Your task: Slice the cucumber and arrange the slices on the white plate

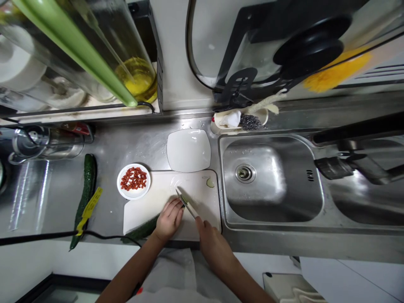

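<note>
On the white cutting board [142,185] lies a dark green cucumber [143,230], its near-left end passing over the board's edge. My left hand [169,219] is wrapped over the cucumber's right end, fingers curled near the blade. A knife [187,203] is gripped by its handle in my right hand [210,240], the blade slanting up and left right beside my left fingertips. Pale cucumber flesh shows next to the blade, partly hidden by it. A small cut piece of cucumber [210,182] rests at the board's upper right.
A white bowl of red berries [134,194] stands at the board's upper left, a white square plate [188,150] behind it. Another cucumber [84,198] with a yellow label lies left. The sink [271,181] is at right, with a sponge holder [217,126] behind. A black cable [104,236] crosses the front.
</note>
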The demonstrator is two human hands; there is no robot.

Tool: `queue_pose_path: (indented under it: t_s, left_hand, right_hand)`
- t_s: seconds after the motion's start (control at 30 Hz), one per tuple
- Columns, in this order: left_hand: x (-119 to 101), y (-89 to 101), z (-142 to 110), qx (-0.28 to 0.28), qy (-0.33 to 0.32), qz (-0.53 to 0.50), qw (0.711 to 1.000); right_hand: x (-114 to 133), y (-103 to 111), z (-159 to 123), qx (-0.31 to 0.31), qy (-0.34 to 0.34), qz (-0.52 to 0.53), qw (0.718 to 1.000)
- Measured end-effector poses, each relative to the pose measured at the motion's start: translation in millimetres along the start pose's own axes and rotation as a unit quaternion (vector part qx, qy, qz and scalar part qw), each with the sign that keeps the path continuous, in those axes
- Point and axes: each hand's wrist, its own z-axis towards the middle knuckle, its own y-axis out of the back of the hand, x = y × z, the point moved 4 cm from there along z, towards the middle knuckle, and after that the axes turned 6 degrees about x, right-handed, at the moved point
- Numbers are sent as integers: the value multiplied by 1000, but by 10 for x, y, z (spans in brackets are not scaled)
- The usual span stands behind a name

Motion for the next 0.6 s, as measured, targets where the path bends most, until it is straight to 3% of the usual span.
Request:
queue_pose_path:
  t_s: [0.3, 0.6]
  left_hand:
    - [13, -22, -18, 9, 3, -8, 1000]
    - [9, -22, -18, 7, -3, -2, 1000]
  right_hand:
    - [72, 80, 122, -9, -6, 5, 1000]
    - [44, -105, 311, -23, -9, -15, 1000]
